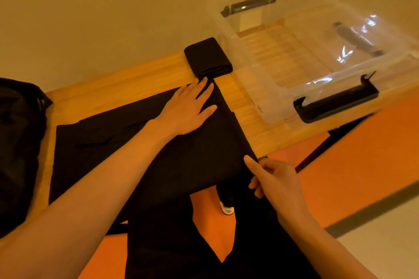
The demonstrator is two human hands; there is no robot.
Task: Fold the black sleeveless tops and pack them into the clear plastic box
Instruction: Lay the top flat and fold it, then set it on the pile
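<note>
The black sleeveless top (136, 142) in hand lay spread on the wooden surface (140, 79), to the left of the clear plastic box (278, 101) and nearer the person than it. It was matte and limp, mostly flat, with a few shallow creases on the half farthest from the box. The edge facing the box ran straight, as though one fold had already been laid. The left hand (188, 110) rested on the cloth near that edge, its fingers (204, 88) straight and spread, pressing down. The right hand (278, 185) pinched the corner of the same edge nearest the person, thumb on top and the other fingers curled under. This looked like the middle of folding the second top: the next move probably called for lifting the pinched corner and carrying it across while the flat hand held the crease. Soft cloth like this would likely sag and shift unless kept taut. Just beside the box's left wall sat a folded top (207, 57) — a compact square not yet packed, and the box appeared to hold no clothes. Far to the left of the box lay a dark heap (18, 142); what it was I could not tell.
</note>
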